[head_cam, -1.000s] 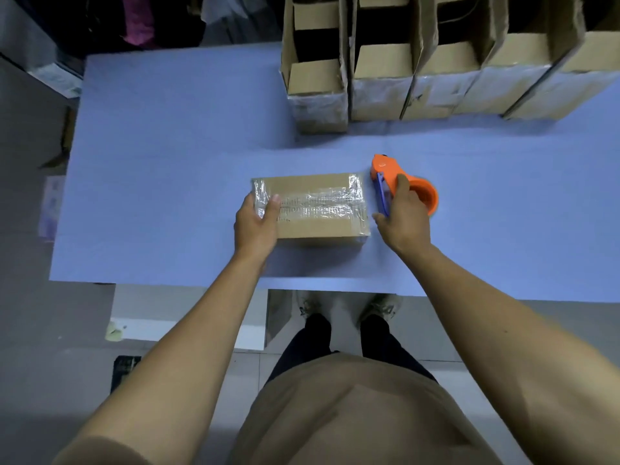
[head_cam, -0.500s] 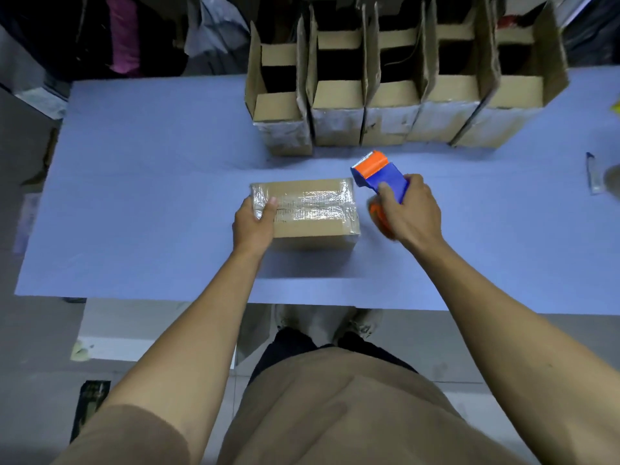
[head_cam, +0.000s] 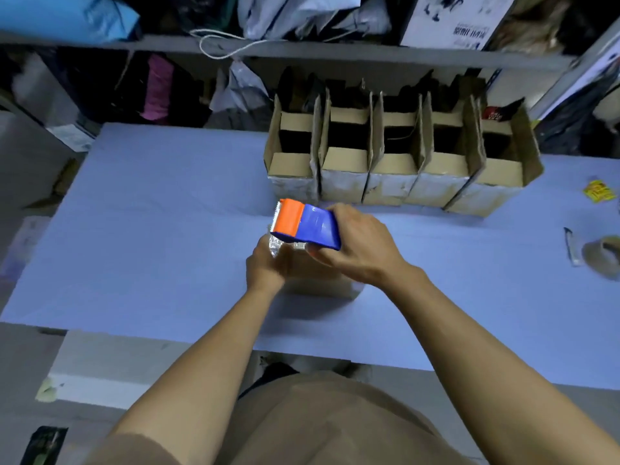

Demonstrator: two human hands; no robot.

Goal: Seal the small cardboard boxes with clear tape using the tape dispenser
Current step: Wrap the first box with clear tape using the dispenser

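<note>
Tape dispenser [head_cam: 307, 226] sits in the right hand [head_cam: 360, 245], whose fingers wrap its blue body, with the orange toothed end pointing left and hovering over the near-left part of the box [head_cam: 322, 280]. That small cardboard box lies on the blue bench [head_cam: 151, 229], mostly hidden beneath both hands; only its front face and right corner show. The left hand [head_cam: 268, 266] holds the box's left end, fingers curled over a crinkled patch of clear tape [head_cam: 275, 246] there, probably to keep the box from sliding while tape is drawn across. The dispenser is tilted so its cutting edge leads, which suits starting a strip at the left end, though whether it touches the box cannot be told. Behind stand five open boxes [head_cam: 396, 169] in a row, flaps up, apparently waiting their turn. At the far right edge lies a spare roll [head_cam: 602, 255], well apart from the work.
</note>
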